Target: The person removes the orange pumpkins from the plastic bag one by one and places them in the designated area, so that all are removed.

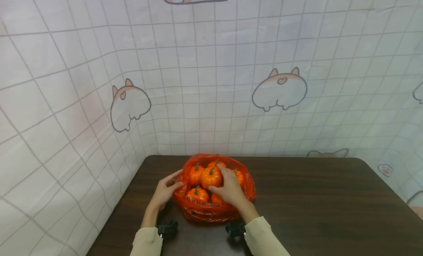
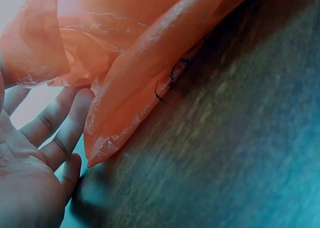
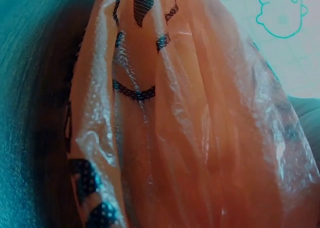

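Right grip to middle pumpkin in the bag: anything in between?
Nothing visible. The red bag is open at the top, and the right grip reaches in over its near-right rim, at the right side of the middle pumpkin. Neighboring pumpkins sit around it, none visibly in between.

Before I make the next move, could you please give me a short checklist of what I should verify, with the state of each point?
1. Bag mouth open: ok; several pumpkins show inside the red bag.
2. Bag supported: ok; it rests on the dark table.
3. Left hand at the bag: ok; it touches the bag's left edge.
4. Right hand at the middle pumpkin: ok; thumb and fingers reach its right side.
5. Firm grip on that pumpkin: cannot tell.
6. Clear close-up of that grip: not ok; bag film fills most of the right wrist view.
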A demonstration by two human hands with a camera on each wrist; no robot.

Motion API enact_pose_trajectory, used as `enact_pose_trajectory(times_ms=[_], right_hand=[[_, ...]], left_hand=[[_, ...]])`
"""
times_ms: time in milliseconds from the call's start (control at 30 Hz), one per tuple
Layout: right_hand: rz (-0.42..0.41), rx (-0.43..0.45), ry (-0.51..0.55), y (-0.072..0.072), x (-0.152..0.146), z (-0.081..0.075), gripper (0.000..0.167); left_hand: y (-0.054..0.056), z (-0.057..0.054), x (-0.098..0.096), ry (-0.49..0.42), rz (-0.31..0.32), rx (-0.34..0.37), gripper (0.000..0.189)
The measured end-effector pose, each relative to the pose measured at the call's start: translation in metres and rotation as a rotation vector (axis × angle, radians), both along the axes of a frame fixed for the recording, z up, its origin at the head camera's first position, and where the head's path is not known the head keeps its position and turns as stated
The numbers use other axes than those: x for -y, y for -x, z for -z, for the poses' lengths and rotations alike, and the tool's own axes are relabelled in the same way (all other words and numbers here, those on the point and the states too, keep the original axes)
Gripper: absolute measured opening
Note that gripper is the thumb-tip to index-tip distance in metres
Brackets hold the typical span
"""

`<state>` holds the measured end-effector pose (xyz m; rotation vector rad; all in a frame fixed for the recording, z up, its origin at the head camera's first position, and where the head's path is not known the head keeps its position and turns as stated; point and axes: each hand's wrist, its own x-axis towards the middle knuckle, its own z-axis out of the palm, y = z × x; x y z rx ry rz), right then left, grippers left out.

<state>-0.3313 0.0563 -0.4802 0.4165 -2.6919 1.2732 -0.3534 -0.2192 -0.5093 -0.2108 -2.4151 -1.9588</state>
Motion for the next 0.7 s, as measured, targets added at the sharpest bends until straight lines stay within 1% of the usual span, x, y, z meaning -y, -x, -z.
enact_pose_trajectory(times_ms=[367, 500, 700], right_hand=[[0.048, -0.018, 0.009, -0.0006, 0.0013, 0.0028, 0.087], [0.05, -0.016, 0.038, -0.0004, -0.0005, 0.0011, 0.086], [0.047, -0.02, 0.1, 0.0004, -0.0082, -0.0058, 0.085]], left_hand=[[0.0016, 0.0032, 0.0, 0.015, -0.021, 0.002, 0.049], [0.0007, 0.0029, -0.0001, 0.014, -0.031, 0.011, 0.048], [0.0009, 0.0011, 0.0004, 0.016, -0.036, 0.015, 0.048]])
